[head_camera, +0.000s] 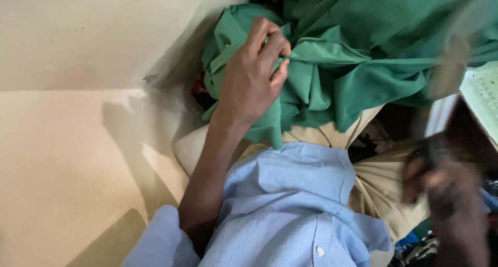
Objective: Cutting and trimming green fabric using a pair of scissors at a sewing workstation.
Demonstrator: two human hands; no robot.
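My left hand [253, 77] reaches forward and pinches a fold of a crumpled green cloth [358, 54] between thumb and fingers. The green cloth is heaped at the top middle and right. My right hand [441, 194] is at the lower right, heavily blurred by motion, close to something dark; whether it holds anything cannot be made out. A light blue buttoned shirt [290, 204] lies in the foreground under my left forearm.
A tan bundle of cloth [378, 189] sits below the green heap, between the blue shirt and my right hand. A cream wall [78, 90] fills the left side. A pale printed sheet [485, 96] shows at the right edge.
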